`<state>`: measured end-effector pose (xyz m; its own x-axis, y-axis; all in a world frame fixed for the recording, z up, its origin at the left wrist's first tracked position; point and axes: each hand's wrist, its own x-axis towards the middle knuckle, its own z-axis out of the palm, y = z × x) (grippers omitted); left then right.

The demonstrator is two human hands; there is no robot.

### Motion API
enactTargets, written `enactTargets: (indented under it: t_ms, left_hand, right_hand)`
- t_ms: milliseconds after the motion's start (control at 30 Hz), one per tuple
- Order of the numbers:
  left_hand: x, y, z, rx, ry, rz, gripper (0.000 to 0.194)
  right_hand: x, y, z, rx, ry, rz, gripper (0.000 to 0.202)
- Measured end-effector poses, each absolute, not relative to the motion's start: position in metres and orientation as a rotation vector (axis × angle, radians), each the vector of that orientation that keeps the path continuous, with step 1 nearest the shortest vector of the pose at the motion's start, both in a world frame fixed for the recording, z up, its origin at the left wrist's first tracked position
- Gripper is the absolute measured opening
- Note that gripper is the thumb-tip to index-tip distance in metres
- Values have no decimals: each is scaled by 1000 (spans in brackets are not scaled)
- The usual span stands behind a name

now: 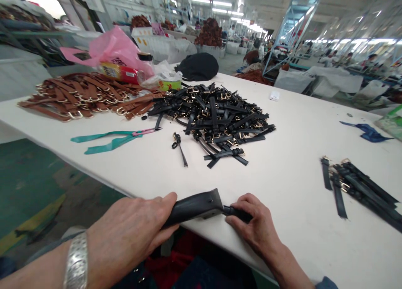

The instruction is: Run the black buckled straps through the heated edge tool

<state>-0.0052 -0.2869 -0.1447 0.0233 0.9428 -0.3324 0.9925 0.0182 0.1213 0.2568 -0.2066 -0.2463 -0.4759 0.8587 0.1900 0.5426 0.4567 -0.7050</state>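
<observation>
Near the front edge of the table, my left hand (141, 222) is closed around a wide black leather strap (197, 204), its squared far end pointing right. A narrower black piece (228, 210) joins or passes into that end; which, I cannot tell. My right hand (251, 218) pinches this narrower piece between thumb and fingers. Beyond my hands lies a large heap of black buckled straps (216, 113). One small black strap with a buckle (179, 149) rests apart from the heap, on its near left side.
Brown buckled straps (84, 94) are piled at the back left, beside a pink plastic bag (116, 46) and a red-labelled jar (121, 72). Scissors with green cloth-wrapped handles (109, 140) lie left. More black straps (361, 184) sit right, below a blue cloth scrap (367, 132).
</observation>
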Motion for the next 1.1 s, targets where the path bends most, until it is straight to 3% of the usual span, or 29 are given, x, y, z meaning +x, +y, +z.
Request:
enactTargets:
  t_ms: [233, 467, 667, 1100]
  left_hand:
    - [-2, -265, -151, 2068, 2012, -263, 28]
    - [-36, -302, -166, 1887, 2044, -249, 39]
    - [-18, -305, -159, 1898, 2035, -205, 34]
    - [-33, -306, -178, 1914, 2071, -90, 44]
  right_hand:
    - [256, -210, -245, -1121, -2230, 654, 11]
    - [254, -211, -244, -1144, -2270, 632, 9]
    - [243, -213, -241, -1174, -2359, 558, 10]
    - [231, -214, -217, -1335, -2452, 687, 20]
